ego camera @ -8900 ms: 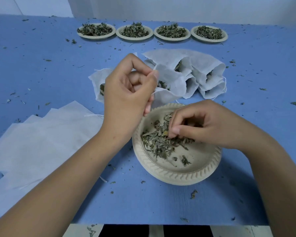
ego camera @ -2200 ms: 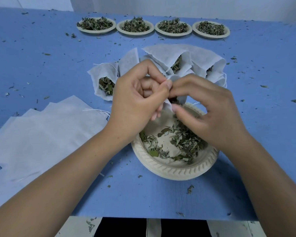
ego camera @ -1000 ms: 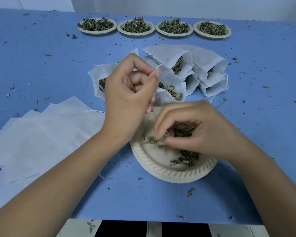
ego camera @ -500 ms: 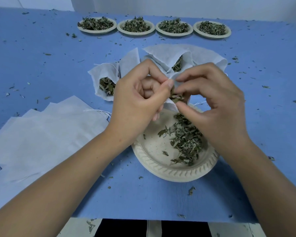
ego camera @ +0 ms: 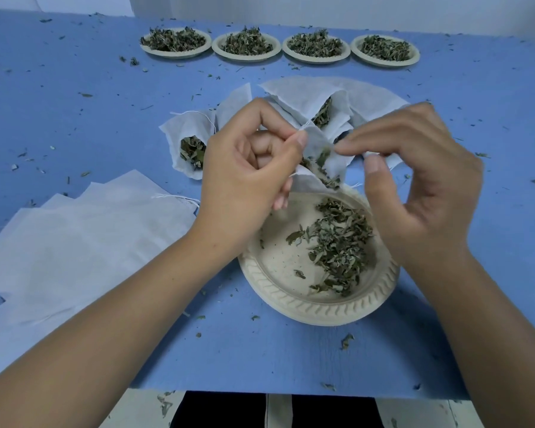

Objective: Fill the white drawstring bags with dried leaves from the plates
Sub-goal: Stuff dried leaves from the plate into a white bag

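1. Desk [ego camera: 74,97]: blue, leaf scraps all over. Its near edge runs along the bottom, and both forearms cross it.
2. Empty bags [ego camera: 84,242]: flat overlapping stack at the near-left, running off the left edge.
3. Left hand [ego camera: 244,174]: raised over the desk centre, thumb and forefinger pinching the rim of the held bag [ego camera: 318,149], other fingers curled in behind.
4. Right hand [ego camera: 420,180]: raised just right of the bag mouth, fingers arched, thumb and forefinger parted with nothing seen between them. Forefinger tip is at the bag's rim; contact cannot be told. Wide blue room to its right, scraps only.
5. Near plate [ego camera: 306,307]: centre, close to the near edge, under both hands. Dried leaves [ego camera: 337,242] heaped on its right half.
6. Filled bags [ego camera: 300,100]: cluster behind the hands, mouths open, leaves showing; 1 lies apart toward the left.
7. Far plates [ego camera: 175,55]: 4 in a row along the far edge, each heaped.
8. Held bag: above the near plate's far rim, mouth toward the right hand, leaves inside.
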Tool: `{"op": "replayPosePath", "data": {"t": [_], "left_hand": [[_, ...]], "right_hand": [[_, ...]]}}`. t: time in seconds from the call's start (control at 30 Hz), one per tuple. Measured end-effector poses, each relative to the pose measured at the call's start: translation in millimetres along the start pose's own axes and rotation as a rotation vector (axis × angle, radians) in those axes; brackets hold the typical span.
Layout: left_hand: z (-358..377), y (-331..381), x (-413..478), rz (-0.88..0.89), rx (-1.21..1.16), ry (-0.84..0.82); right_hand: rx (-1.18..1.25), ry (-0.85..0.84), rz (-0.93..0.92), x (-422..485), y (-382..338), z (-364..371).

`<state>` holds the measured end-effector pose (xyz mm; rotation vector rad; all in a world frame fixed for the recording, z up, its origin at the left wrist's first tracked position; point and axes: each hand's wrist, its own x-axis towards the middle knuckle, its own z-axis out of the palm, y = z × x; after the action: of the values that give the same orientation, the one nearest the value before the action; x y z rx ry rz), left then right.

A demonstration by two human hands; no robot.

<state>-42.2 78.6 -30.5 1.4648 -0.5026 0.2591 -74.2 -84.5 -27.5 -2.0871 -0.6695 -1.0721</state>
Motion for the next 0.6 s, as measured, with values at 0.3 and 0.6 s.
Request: {"op": "replayPosePath", "data": {"t": [0.3, 0.6], "left_hand": [[1.1, 1.6, -1.6, 0.026, -0.011, -0.05], [-3.4, -1.4, 3.7, -0.007, -0.017, 0.083]], "right_hand": [[0.094, -0.177, 0.154, 1.0, 2.0, 3.4], [0.003, -0.669, 0.511, 0.8, 15.3, -9.1]]}}
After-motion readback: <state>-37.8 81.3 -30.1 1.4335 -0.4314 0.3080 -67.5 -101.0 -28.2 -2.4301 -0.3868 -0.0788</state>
